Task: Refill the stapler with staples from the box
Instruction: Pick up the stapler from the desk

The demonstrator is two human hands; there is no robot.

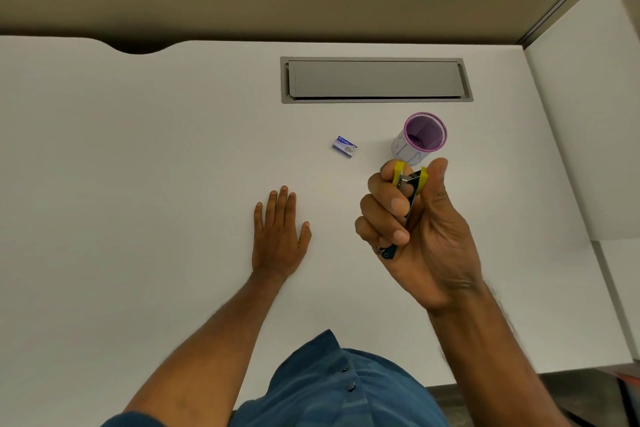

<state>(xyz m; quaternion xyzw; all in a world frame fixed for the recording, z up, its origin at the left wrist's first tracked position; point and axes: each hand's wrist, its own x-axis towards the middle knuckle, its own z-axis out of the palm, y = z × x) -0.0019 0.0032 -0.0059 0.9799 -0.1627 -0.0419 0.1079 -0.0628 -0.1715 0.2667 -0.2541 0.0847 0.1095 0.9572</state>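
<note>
My right hand (415, 232) is raised above the white desk and grips a small stapler (410, 182) with yellow ends and a dark metal body, fingers curled round it and thumb along its right side. Most of the stapler's body is hidden inside the fist. A small blue and white staple box (344, 146) lies closed on the desk, to the upper left of that hand. My left hand (278, 236) rests flat on the desk with straight fingers, below and left of the box, holding nothing.
A purple mesh pen cup (420, 137) stands just beyond my right hand. A grey cable flap (375, 80) is set into the desk (138, 166) at the back. A white partition (588, 114) rises along the right side.
</note>
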